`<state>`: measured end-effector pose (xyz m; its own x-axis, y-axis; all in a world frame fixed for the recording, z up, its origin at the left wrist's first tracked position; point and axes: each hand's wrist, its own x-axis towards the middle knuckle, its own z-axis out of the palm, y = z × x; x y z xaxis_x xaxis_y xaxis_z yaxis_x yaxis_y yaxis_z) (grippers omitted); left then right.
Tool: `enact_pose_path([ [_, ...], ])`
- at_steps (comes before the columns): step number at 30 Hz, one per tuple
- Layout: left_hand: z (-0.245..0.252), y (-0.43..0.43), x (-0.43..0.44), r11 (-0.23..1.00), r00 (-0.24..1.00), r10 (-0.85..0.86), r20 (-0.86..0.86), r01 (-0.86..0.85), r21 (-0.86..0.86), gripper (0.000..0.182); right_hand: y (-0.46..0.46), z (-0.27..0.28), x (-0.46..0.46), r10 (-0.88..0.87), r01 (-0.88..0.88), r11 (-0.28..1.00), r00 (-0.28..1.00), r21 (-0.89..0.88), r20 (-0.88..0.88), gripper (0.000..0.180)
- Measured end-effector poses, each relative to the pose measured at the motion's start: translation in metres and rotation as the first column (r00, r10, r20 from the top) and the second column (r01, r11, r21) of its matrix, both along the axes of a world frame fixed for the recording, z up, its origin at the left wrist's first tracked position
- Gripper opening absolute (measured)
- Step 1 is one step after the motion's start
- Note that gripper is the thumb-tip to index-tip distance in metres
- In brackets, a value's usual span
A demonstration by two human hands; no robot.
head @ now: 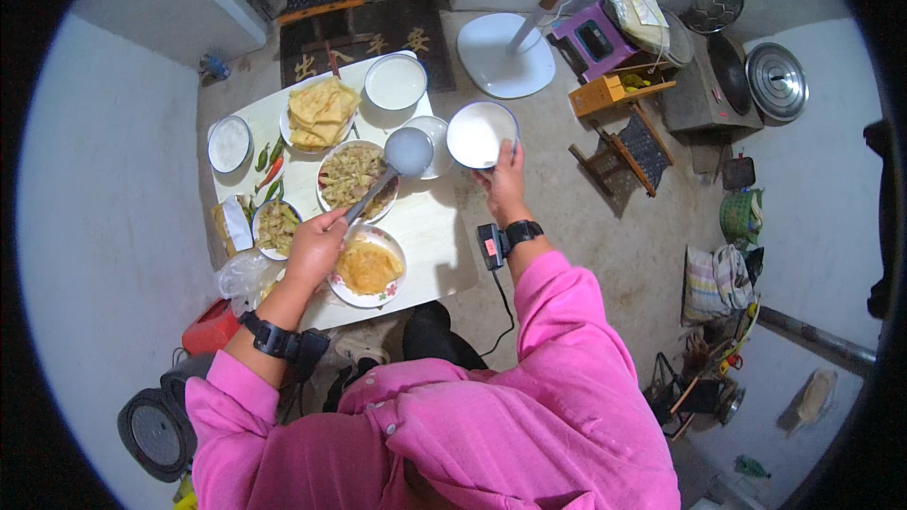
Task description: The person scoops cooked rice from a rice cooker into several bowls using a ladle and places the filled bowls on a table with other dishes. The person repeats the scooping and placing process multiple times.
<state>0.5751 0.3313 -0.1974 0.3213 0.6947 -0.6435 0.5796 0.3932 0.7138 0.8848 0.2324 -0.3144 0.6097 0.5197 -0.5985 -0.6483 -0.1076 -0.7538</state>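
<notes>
My left hand (317, 246) grips the handle of a grey ladle (409, 151). The ladle's head hangs above the edge of a pale bowl (439, 138) and the rim of a large dish of sliced vegetables (347, 171). In my right hand (506, 180) is a white bowl with a blue rim (482, 131), held out past the table's right edge; whether it has pale liquid in it I cannot tell. Below the ladle's handle, a flowered plate holds a golden flat fried food (368, 268). Two more blue-rimmed bowls with whitish contents, one at the back (395, 81) and one at the left (229, 144), stand on the white table (432, 241).
Folded flatbreads (322, 112) lie on a plate at the back. Green and red peppers (270, 173), a smaller bowl of vegetables (277, 227) and a plastic bag (244, 273) line the left side. A white stand base (489, 74) and a small folding stool (631, 149) are on the floor.
</notes>
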Motion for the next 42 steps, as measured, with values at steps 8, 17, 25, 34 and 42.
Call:
enact_pose_path([
  [8, 0.018, -0.002, 0.007, 1.000, 1.000, -0.021, 0.018, 0.021, 0.017, 0.037, -0.072, -0.033, -0.015, -0.007, 0.027, 0.998, 0.955, 0.062, -0.296, 0.068],
  [17, 0.038, -0.023, 0.009, 0.992, 0.992, -0.124, 0.002, 0.124, 0.001, 0.032, -0.078, -0.025, -0.066, 0.038, -0.019, 0.998, 0.956, 0.067, -0.291, 0.063],
  [25, 0.050, -0.060, 0.012, 0.851, 0.883, -0.392, -0.258, 0.455, 0.262, 0.035, -0.083, -0.022, -0.084, 0.108, -0.066, 0.987, 0.951, 0.149, -0.289, 0.054],
  [34, 0.039, -0.095, -0.030, 0.443, 0.740, -0.511, -0.438, 0.663, 0.603, 0.039, -0.116, -0.029, -0.104, 0.139, -0.086, 0.981, 0.936, 0.173, -0.322, 0.053],
  [42, 0.054, -0.106, -0.111, 0.489, 0.872, -0.403, -0.278, 0.462, 0.740, 0.042, -0.112, 0.005, -0.133, 0.255, -0.204, 0.957, 0.932, 0.208, -0.257, 0.057],
])
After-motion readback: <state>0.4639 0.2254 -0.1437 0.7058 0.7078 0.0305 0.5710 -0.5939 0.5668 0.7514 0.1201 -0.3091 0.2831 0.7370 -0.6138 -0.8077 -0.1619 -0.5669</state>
